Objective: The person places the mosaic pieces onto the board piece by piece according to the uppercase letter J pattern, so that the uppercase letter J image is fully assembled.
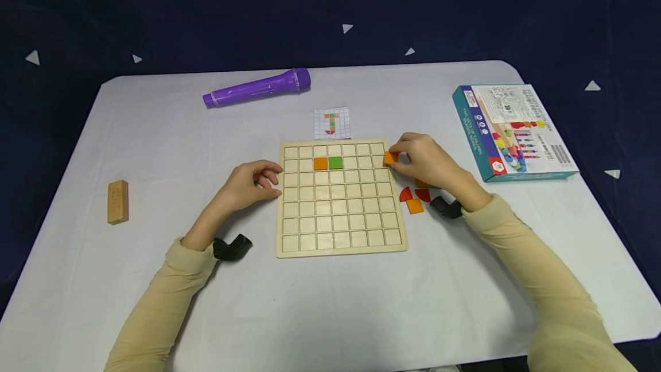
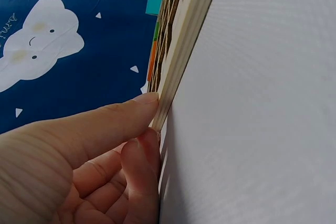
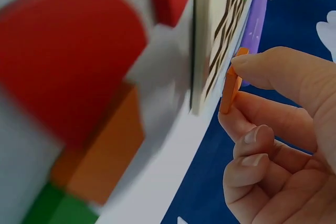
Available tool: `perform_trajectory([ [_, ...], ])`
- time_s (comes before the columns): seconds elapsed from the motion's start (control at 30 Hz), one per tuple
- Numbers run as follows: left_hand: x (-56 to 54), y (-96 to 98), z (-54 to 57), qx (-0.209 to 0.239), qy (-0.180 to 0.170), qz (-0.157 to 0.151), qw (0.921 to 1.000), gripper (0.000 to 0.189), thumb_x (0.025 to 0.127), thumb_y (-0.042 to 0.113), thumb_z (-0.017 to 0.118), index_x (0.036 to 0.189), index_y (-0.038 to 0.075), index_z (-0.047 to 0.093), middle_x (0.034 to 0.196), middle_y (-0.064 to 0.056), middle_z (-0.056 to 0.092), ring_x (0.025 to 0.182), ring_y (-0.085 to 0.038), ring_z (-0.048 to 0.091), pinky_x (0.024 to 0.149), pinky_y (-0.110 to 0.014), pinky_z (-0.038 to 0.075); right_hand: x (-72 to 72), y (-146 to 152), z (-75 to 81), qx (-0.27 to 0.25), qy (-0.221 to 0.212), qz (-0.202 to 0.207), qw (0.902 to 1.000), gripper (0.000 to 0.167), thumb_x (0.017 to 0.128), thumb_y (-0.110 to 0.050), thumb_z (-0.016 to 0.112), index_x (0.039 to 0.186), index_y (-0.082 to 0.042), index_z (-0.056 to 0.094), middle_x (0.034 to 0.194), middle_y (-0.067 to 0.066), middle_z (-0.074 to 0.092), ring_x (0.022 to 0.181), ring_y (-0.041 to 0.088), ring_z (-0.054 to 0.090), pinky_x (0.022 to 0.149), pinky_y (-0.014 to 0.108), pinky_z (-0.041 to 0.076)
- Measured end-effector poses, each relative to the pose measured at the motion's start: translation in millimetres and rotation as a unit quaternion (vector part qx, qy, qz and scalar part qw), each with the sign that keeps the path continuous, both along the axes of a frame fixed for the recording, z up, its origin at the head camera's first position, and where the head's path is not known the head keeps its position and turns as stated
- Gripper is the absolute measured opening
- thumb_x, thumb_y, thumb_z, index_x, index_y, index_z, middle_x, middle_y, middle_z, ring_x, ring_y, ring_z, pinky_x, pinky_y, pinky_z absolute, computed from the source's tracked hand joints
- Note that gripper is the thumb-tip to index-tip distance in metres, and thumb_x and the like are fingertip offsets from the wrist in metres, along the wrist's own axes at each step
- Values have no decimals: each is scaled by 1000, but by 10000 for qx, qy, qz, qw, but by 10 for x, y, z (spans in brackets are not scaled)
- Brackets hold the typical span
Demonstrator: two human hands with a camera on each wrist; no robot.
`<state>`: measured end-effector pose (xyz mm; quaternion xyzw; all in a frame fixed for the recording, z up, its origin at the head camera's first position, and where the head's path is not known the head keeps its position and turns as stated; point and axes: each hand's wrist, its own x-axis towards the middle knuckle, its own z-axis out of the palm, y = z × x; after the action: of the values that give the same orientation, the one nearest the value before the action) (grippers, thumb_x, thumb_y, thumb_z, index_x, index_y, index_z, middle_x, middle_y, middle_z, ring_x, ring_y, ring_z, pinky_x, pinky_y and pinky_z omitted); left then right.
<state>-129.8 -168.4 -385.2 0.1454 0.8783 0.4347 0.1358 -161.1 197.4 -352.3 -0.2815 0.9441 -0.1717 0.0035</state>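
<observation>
A square wooden grid board [image 1: 341, 208] lies flat on the white table. In its second row sit an orange square tile [image 1: 321, 163] and a green one [image 1: 335, 162], side by side. My left hand [image 1: 248, 184] rests at the board's left edge, with thumb and fingertip touching it in the left wrist view. Between thumb and index finger, my right hand [image 1: 428, 159] pinches another orange square tile [image 3: 231, 85] by the board's upper right edge. Red quarter-round pieces [image 1: 405, 194] and an orange tile [image 1: 415, 206] lie beneath that hand, which partly hides more pieces.
Just behind the board lies a small printed pattern card [image 1: 332, 123]. Farther back is a purple microphone-shaped tube [image 1: 258, 88]. A teal-sided game box [image 1: 516, 131] stands at the right. A wooden block [image 1: 117, 202] sits at the far left.
</observation>
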Motion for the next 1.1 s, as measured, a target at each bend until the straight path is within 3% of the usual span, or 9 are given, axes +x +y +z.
perform_trajectory([
  [0.43,4,3,-7,-36,9,12,10000,43,76,5,74,116,-2,60,91,-16,63,67,-3,54,67,-18,41,-60,-305,13,-233,-78,456,9987,21,82,-10,70,98,4,70,92,17,67,75,22,59,67,32,50],
  [0.63,4,-2,-6,-40,6,34,10000,42,76,5,74,115,-2,60,91,-16,63,67,-3,54,67,-18,41,-77,-421,22,-150,-290,513,9981,22,82,-10,70,100,4,70,95,16,67,81,23,61,72,33,52],
  [1.1,2,-4,-7,-46,67,-35,10000,43,77,6,74,116,-3,60,91,-16,63,67,-3,54,66,-18,42,-114,-584,-15,100,-447,742,9962,23,83,-11,69,101,2,71,94,14,66,79,19,56,72,31,50],
])
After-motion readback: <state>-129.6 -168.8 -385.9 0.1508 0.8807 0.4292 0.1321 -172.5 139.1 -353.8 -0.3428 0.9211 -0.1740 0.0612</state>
